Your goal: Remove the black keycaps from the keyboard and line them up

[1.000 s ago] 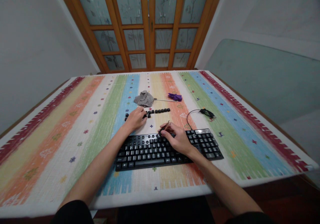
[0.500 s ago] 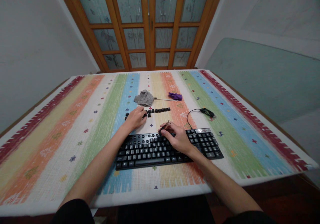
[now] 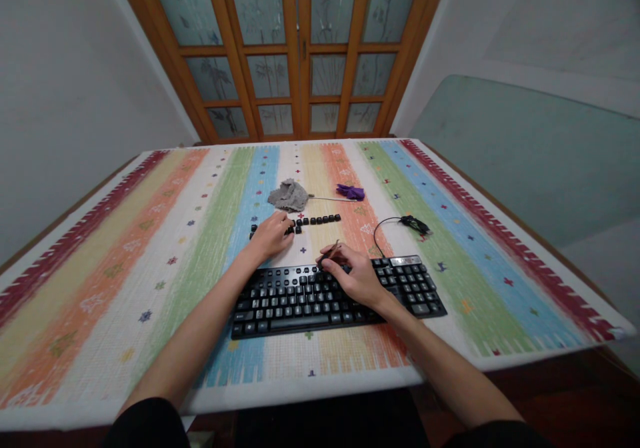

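A black keyboard [image 3: 300,328] lies in front of me, with white-lettered keys and its top row bare of some caps. My left hand [image 3: 273,236] is beyond it, fingers curled down and closed around a black keycap [image 3: 289,231] in the loose rows. Several more loose keycaps [image 3: 320,221] stretch to the right of that hand. Over the keyboard's upper middle, my right hand [image 3: 354,275] pinches a thin brown tool [image 3: 335,246] with a dark lower end. My fingers partly cover it, so its exact kind does not show.
Behind the keycaps lie a crumpled grey cloth [image 3: 289,196] and a purple cloth-like piece [image 3: 350,192] with a thin rod between them. The keyboard's coiled cable [image 3: 415,225] rests to the right. A striped tablecloth [image 3: 190,255] covers the table, with wooden glazed doors [image 3: 300,51] beyond.
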`<state>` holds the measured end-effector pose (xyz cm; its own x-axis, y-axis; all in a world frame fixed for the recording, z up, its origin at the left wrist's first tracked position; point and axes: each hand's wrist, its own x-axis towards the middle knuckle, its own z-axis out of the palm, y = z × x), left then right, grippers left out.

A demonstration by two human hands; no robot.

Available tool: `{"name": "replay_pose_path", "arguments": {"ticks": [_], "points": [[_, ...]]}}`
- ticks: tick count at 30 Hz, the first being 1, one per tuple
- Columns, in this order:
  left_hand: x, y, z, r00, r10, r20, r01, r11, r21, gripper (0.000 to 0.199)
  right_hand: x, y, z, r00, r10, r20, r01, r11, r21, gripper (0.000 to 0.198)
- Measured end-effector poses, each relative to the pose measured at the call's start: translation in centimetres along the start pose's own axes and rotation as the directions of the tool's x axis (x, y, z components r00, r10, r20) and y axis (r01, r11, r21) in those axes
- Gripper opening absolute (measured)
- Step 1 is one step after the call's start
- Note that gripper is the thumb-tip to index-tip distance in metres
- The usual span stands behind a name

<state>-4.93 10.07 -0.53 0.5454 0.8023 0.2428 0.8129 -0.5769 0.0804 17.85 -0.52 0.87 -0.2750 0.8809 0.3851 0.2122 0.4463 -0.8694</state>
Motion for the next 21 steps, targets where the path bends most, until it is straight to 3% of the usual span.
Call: {"name": "replay_pose_path", "arguments": {"ticks": [8, 15, 21], "points": [[-2.1, 0.1, -1.4, 0.994, -0.044, -0.102, 0.036, 0.996, -0.083, 0.014, -0.2, 0.3, 0.1, 1.000, 0.005, 0.012, -0.005, 1.000, -0.015, 0.013], [-5.8, 2.1, -2.3, 0.998, -0.036, 0.055, 0.045, 0.984, -0.173, 0.028, -0.3, 0.1, 0.4, 0.999, 0.024, 0.040, -0.024, 1.000, -0.017, 0.011], [-7.4, 3.2, -2.4, 0.998, 0.002, 0.069, 0.020, 0.948, -0.318, 0.026, -0.6, 0.1, 0.9, 0.997, 0.044, 0.061, -0.043, 0.999, -0.013, 0.011]]}}
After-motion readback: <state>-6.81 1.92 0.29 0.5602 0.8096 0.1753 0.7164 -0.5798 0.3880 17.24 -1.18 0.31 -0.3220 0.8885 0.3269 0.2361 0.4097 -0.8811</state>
